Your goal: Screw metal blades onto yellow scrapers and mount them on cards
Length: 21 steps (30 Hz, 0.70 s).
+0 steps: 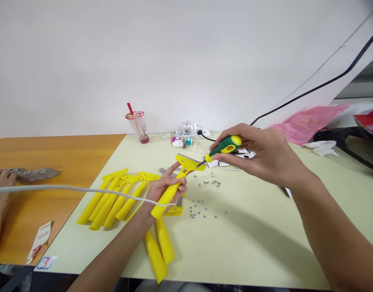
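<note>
My left hand [166, 186] is closed around a yellow scraper [171, 194], its wide head with a metal blade strip tilted up and away. In my right hand [259, 152] is a screwdriver [224, 147] with a green and yellow handle. Its tip touches a screw at the right end of the scraper's head. Below the hands, several small silver screws [199, 213] lie scattered on the pale table. Several more yellow scrapers [108, 200] rest in a row to the left, and two yellow handles [156, 255] lie below my left hand.
A plastic cup [140, 129] with a red straw stands near the wall. Behind the hands are a power strip [186, 129] and cables. A pink bag [309, 123] lies at the right. On the wooden table [95, 152], another person's hand [2, 180] is beside grey pieces [37, 174]. A white cable crosses the view.
</note>
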{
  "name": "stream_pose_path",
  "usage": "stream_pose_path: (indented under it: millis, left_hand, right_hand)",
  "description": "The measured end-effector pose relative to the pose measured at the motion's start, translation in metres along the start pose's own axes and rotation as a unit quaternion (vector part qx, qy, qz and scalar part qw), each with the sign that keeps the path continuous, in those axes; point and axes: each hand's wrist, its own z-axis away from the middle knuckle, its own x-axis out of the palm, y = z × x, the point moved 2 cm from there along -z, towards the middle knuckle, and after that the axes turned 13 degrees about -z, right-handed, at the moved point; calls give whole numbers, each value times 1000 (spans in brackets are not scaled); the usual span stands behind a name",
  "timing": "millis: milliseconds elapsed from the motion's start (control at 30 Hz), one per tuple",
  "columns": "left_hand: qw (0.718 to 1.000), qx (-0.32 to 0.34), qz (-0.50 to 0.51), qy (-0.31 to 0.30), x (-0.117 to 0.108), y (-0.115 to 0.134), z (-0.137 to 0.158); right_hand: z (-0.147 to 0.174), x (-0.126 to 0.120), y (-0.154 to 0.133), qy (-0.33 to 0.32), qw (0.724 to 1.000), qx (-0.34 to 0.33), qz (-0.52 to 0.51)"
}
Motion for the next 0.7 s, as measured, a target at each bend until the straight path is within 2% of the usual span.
stream_pose_path:
  millis: [133,367,500,600,700]
  left_hand:
    - [1000,8,-18,3,-3,0,-1]
    - [999,18,-46,1,-5,-5,-2]
    - [999,27,-41,11,-6,-9,-5]
    - [999,30,-27,23,-5,-9,-6]
    - [999,28,-15,26,-4,-8,-4]
  right_hand:
    - [0,5,-4,-8,999,-21,39]
    - [5,20,8,13,992,-90,84]
    - [6,40,4,-23,988,-133,80]
    - [7,51,2,-59,986,-140,70]
    - [5,59,3,-67,984,-150,66]
